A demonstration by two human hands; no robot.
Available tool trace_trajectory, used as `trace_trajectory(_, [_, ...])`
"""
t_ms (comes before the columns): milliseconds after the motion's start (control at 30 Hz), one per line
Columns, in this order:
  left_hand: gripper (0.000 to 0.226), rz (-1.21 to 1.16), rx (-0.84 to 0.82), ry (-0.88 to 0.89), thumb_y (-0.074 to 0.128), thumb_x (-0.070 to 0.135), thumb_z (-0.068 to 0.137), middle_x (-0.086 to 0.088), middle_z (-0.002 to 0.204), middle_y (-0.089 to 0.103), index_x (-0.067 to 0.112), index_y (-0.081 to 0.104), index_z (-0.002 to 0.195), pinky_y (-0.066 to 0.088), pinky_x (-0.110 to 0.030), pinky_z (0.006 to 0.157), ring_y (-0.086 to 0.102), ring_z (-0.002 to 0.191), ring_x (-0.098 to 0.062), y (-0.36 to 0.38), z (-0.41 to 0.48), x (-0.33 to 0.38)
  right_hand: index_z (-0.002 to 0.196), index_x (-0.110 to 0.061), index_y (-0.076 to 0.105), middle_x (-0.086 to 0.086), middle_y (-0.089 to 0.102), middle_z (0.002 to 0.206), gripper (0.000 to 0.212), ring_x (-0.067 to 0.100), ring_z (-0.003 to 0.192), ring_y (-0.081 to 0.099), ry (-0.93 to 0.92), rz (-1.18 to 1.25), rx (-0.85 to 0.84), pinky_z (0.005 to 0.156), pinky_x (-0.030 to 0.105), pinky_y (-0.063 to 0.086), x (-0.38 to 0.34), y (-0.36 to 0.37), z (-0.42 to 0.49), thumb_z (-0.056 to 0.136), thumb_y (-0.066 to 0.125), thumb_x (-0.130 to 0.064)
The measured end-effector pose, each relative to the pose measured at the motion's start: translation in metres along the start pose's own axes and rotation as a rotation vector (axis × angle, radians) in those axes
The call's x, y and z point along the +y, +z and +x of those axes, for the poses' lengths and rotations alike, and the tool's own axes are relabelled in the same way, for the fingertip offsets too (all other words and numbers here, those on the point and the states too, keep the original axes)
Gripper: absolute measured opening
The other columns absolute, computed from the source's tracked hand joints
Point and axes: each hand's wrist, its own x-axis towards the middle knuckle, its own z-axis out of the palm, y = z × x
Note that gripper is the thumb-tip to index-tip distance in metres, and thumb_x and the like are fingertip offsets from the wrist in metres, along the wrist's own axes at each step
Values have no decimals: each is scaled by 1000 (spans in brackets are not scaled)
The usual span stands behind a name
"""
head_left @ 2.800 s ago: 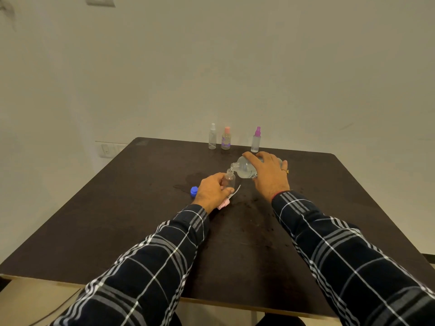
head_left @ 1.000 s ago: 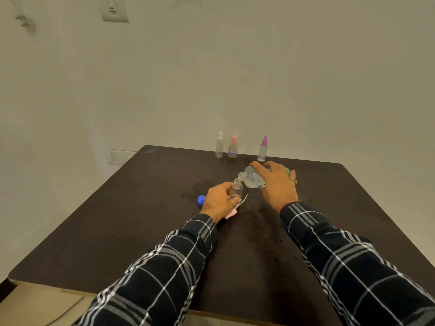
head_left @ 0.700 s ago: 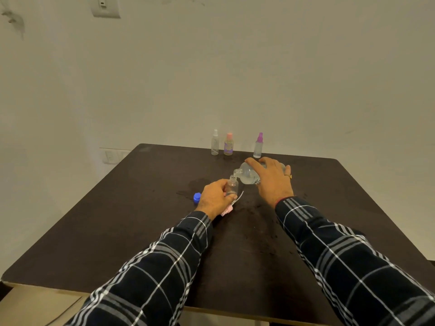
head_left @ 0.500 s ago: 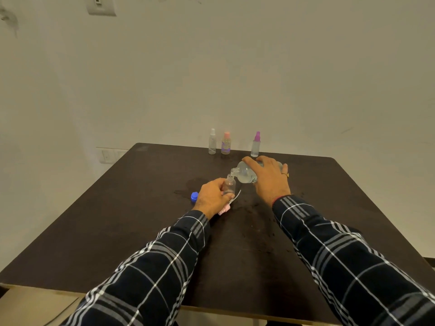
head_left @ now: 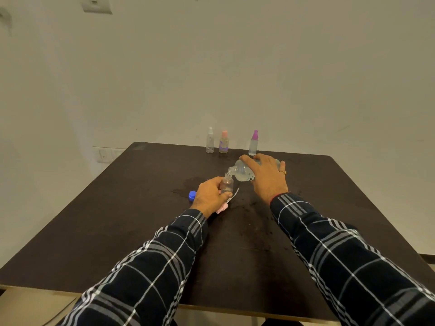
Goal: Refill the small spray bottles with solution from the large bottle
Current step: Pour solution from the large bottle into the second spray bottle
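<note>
My left hand grips a small clear spray bottle that stands upright with its top off. My right hand holds the large clear bottle tipped almost on its side, its neck right over the small bottle's mouth. A pink spray head with a thin tube lies on the table just under my left hand. A blue cap lies left of that hand.
Three small spray bottles stand in a row at the far edge of the dark table: a white-topped one, a pink-topped one and a purple-topped one. A wet patch darkens the tabletop near the blue cap.
Both hands keep the same hold and pose with the large bottle tipped over the small one. Only the head camera has shifted slightly.
</note>
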Motion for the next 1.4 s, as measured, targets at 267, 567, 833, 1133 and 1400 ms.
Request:
trace_trajectory(267, [42,28,14,13,73,27,89,3,113,69,23,60,129,52,-36,99,63,105,-13,0,0,0,144,-46,31,7,38,149,82,32,141,32,-5,6,-7,111,72,15,1,2,0,85,72,-8])
trace_trajectory(567, [44,40,13,14,73,28,89,4,116,69,24,60,131,51,-32,97,63,105,-11,1,3,-2,144,-46,31,6,38,149,80,30,141,32,-12,3,1,111,72,17,1,2,1,86,70,-7])
trace_trajectory(833, [41,39,7,12,72,28,90,3,114,69,23,60,129,51,-34,99,63,105,-13,2,3,-2,144,-46,32,6,39,148,79,30,140,32,-15,-1,6,112,72,17,1,2,0,85,71,-9])
trace_trajectory(1133, [45,57,15,17,73,28,90,2,117,68,22,59,132,51,-34,99,62,107,-13,2,3,-1,144,-46,31,7,38,149,80,32,141,31,-13,-5,1,113,72,15,1,1,1,86,71,-8])
trace_trajectory(1400, [33,55,45,44,74,26,88,4,101,71,22,65,120,53,-30,89,67,96,-13,2,3,-3,142,-49,31,4,38,147,81,29,139,32,-16,5,9,110,74,15,2,1,1,85,68,-5])
